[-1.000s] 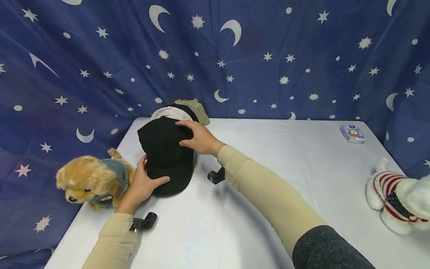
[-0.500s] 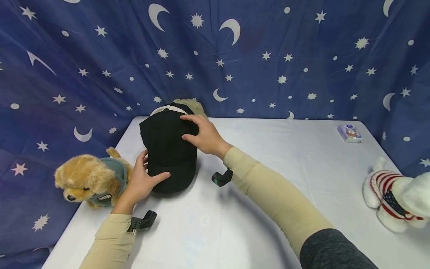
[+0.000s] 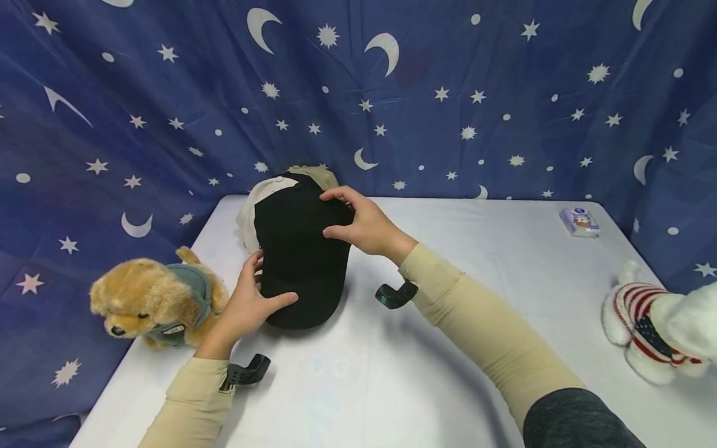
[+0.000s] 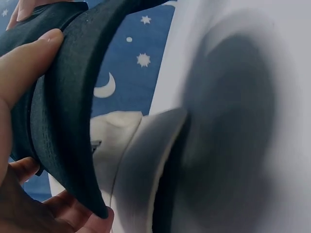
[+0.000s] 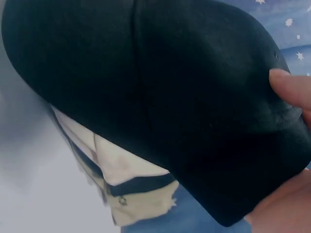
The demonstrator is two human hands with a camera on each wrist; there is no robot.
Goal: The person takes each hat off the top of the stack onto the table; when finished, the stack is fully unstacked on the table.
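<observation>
A black baseball cap (image 3: pixel 305 267) hangs between both hands, brim toward me, raised off the tabletop. My left hand (image 3: pixel 254 311) grips the brim's left edge; in the left wrist view its thumb lies on the brim of the black cap (image 4: pixel 70 111) with fingers beneath. At the crown's upper right, my right hand (image 3: pixel 366 227) pinches the fabric, as the right wrist view also shows on the black cap (image 5: pixel 209 97). Behind it sits a white cap (image 3: pixel 248 219), its brim visible in the left wrist view. A dark layer (image 5: pixel 143 184) and a beige cap (image 3: pixel 318 175) are stacked behind that.
Left of my left hand, a tan plush dog (image 3: pixel 137 295) in a green vest stands at the table (image 3: pixel 448 348) edge. A white plush toy (image 3: pixel 655 330) in a striped outfit is far right. A small purple packet (image 3: pixel 579 222) lies at the back right. Starry cloth (image 3: pixel 437 50) hangs behind.
Both hands have carried the black cap to the right, away from the white cap, whose left side now shows more. The other things stay put.
</observation>
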